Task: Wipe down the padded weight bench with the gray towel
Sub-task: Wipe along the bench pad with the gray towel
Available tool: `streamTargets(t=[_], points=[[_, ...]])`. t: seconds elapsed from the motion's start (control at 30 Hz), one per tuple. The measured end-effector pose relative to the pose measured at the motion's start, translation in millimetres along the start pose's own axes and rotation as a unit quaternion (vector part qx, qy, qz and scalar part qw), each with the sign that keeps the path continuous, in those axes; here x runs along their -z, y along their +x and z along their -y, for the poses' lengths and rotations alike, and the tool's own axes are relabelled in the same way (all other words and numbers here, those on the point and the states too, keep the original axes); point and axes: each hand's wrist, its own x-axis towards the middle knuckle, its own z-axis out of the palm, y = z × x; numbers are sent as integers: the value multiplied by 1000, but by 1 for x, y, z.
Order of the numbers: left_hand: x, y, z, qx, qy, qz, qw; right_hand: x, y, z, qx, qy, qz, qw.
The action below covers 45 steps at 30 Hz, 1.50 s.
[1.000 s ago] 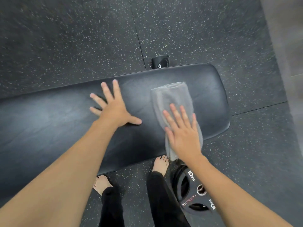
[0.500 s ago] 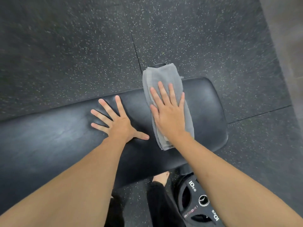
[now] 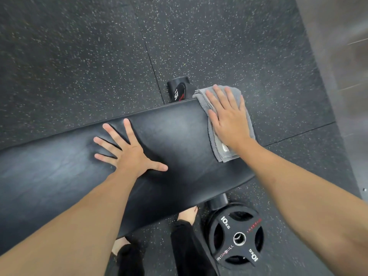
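Observation:
The black padded weight bench (image 3: 175,136) runs from the left edge to the right of centre. A folded gray towel (image 3: 223,154) lies at the bench's far right end, hanging past its far edge. My right hand (image 3: 229,118) presses flat on the towel, fingers spread and pointing away from me. My left hand (image 3: 127,150) rests flat on the bare pad near the middle, fingers apart, holding nothing. Part of the towel is hidden under my right palm.
A black 10 kg weight plate (image 3: 237,238) lies on the floor by the bench's near right corner. A black bench foot (image 3: 178,89) shows beyond the far edge. My bare feet (image 3: 189,214) stand beside the bench. A gray wall (image 3: 342,76) rises at right.
My right hand has slid the towel away from me and to the right, from the near edge to the bench's far right end. My left hand has stayed planted on the pad.

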Motion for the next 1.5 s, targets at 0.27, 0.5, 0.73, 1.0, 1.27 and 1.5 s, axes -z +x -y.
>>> streamTargets(t=[0.27, 0.5, 0.73, 1.0, 1.27, 1.5], points=[[1, -3, 3, -12, -9, 0, 1000, -24, -112, 17, -22, -13, -19, 999], [1, -7, 3, -18, 1, -4, 1000, -44, -190, 11, 9, -26, -13, 1000], [-16, -18, -32, -160, 43, -13, 986, -26, -79, 26, -53, 4, -39, 998], [-23, -15, -52, -105, 56, -9, 993, 4, 20, -13, -44, 34, -3, 998], [-20, -14, -54, -90, 39, 10, 995, -11, -118, -32, -62, 42, -17, 997], [-21, -15, -48, -119, 21, 1, 993, -22, -107, 15, 35, 1, 8, 999]])
